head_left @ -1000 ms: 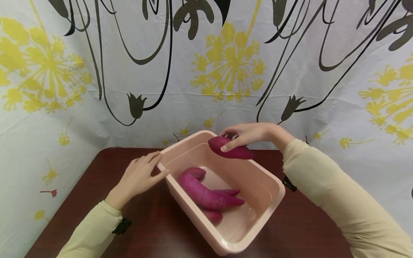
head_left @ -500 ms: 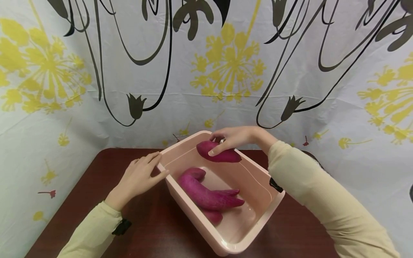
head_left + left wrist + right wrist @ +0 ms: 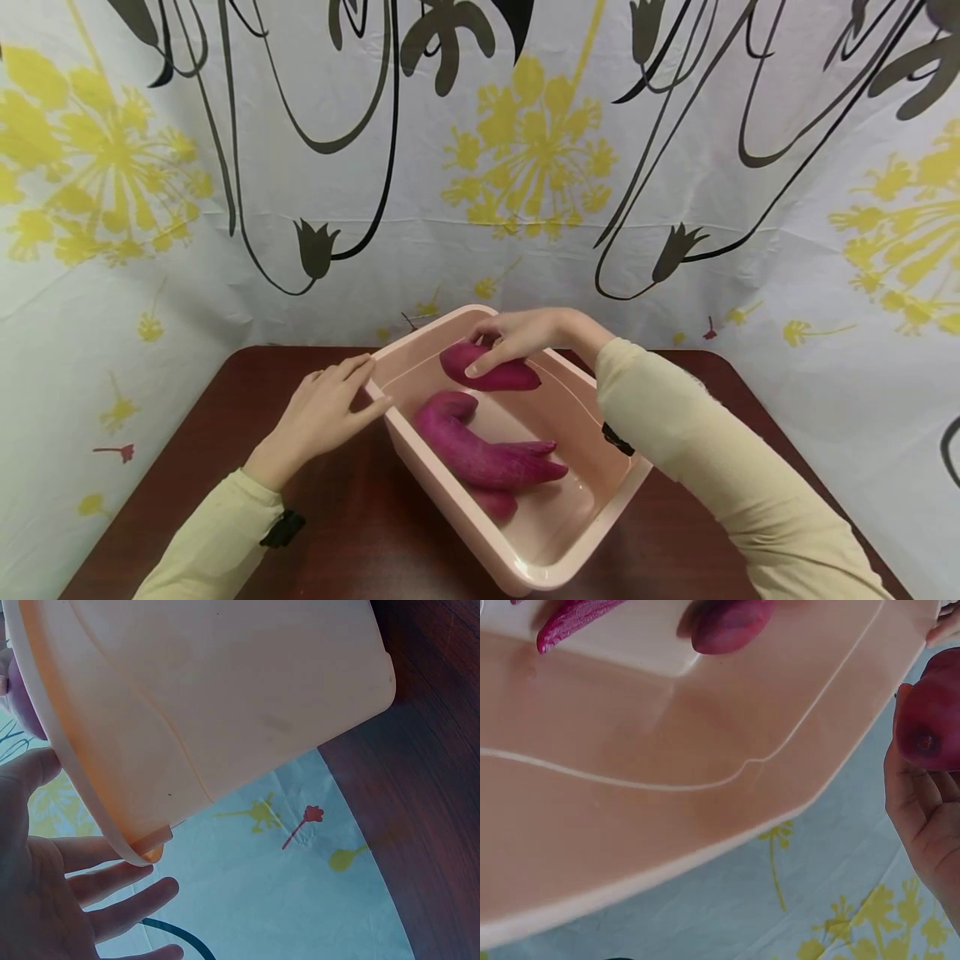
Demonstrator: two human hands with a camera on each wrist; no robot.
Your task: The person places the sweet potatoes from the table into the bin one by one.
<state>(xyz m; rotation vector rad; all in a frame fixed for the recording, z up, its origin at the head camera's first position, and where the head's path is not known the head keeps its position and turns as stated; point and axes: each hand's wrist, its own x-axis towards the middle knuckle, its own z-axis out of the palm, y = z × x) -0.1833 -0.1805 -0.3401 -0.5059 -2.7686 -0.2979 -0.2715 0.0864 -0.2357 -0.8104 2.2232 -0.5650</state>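
Note:
In the head view my right hand grips a purple sweet potato from above, thumb on its near side. It hangs over the far part of a pale pink plastic bin. In the right wrist view the held sweet potato shows its end, fingers curled under it. Several more sweet potatoes lie together along the bin's left side, partly covering one another. My left hand rests on the bin's left rim with relaxed fingers; the left wrist view shows its fingers spread around the rim.
Beneath the bin, which sits at a slant, is a dark reddish-brown table. Behind it hangs a white cloth printed with yellow and dark flowers. Cuffs of cream sleeves reach both wrists, and black straps show there.
My right hand has carried the sweet potato left and down, from above the far right rim to inside the bin's outline. The left hand and the other sweet potatoes have stayed put.

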